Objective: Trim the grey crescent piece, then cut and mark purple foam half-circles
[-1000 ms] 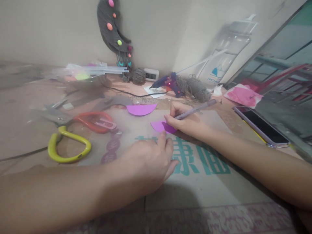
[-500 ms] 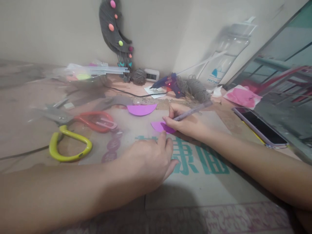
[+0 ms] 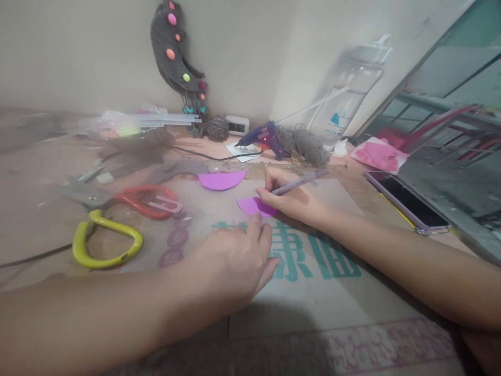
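My right hand (image 3: 287,196) grips a pale purple pen (image 3: 299,183), its tip hidden by the fingers over a purple half-round paper piece (image 3: 250,205). The index fingertip of my left hand (image 3: 240,256) rests at the near edge of that piece; its thumb is held apart and nothing is in the hand. A second purple half-circle (image 3: 223,180) lies just beyond, flat side away from me. Under both hands spreads a brownish sheet (image 3: 332,308) printed with large green characters.
Pliers with yellow (image 3: 133,245) and red handles lie at left. Behind are clear glue sticks (image 3: 172,119), a lit glue gun (image 3: 262,137), grey yarn (image 3: 309,146) and a clear bottle (image 3: 348,89). A phone (image 3: 407,201) lies at right. A grey crescent decoration (image 3: 166,57) stands against the wall.
The whole view has shifted slightly, with things appearing a little further left and mostly lower. Both hands keep nearly the same pose on the paper.
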### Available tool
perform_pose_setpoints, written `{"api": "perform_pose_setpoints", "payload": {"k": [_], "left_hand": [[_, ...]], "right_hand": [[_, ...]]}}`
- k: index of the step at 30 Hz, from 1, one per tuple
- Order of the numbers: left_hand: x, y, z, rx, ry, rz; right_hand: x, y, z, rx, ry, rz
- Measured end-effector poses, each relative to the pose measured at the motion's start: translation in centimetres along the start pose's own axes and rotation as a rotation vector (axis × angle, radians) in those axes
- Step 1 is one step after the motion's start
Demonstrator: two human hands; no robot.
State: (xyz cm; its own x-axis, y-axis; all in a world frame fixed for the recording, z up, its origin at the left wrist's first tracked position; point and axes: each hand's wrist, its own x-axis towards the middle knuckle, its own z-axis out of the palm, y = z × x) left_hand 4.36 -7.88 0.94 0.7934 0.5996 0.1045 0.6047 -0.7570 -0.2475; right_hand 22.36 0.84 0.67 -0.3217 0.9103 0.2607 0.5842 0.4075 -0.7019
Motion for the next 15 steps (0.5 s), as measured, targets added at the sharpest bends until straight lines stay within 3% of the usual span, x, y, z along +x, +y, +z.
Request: {"api": "perform_pose_setpoints", "payload": {"k": [15], "left_hand": [[0.19, -0.15, -0.16, -0.007, -0.025, -0.002]], "right_hand": [[0.13, -0.28, -0.37, -0.052, 0.044, -0.007]]}}
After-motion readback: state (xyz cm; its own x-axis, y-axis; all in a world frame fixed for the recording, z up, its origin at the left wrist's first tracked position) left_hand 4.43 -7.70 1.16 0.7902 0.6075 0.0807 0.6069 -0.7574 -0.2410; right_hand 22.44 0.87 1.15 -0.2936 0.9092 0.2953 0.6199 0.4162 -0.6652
